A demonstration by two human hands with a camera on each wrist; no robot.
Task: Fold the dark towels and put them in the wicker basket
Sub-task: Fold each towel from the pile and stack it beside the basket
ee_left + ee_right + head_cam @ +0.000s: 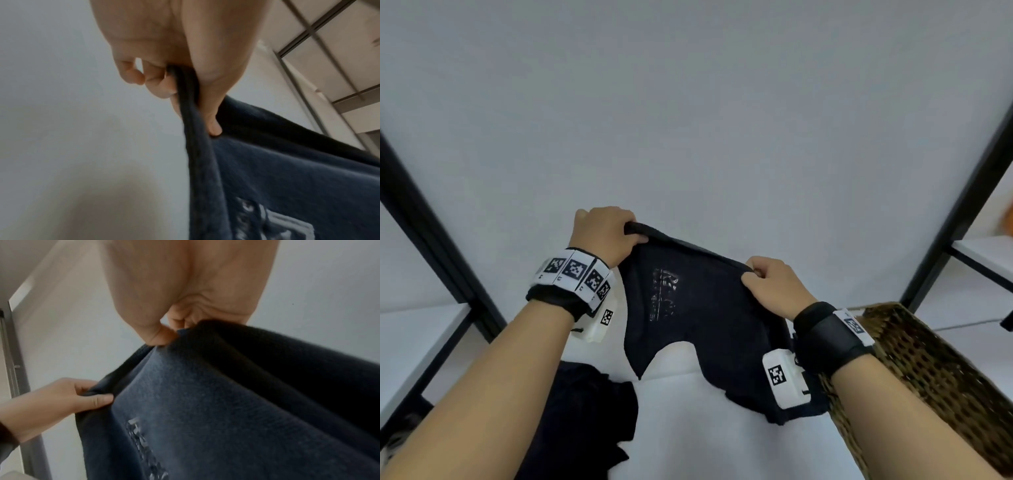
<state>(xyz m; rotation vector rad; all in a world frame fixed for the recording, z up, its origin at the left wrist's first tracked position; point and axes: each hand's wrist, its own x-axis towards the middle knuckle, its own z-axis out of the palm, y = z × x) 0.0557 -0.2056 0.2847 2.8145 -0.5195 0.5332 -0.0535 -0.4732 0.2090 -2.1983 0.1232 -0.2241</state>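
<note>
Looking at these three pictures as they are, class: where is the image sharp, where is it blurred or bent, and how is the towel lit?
Head view: wide-angle bend curves the black shelf posts; towel dark, its print faint; lighting soft and even. Left wrist view: left hand and towel edge slightly smeared; ceiling streaked. Right wrist view: right hand close and soft; towel nap fairly clear, print blurred.

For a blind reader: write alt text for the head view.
Both hands hold a dark towel up by its top edge, the left hand higher than the right hand. More dark cloth lies on the white table below, and a wicker basket stands at the right.
</note>
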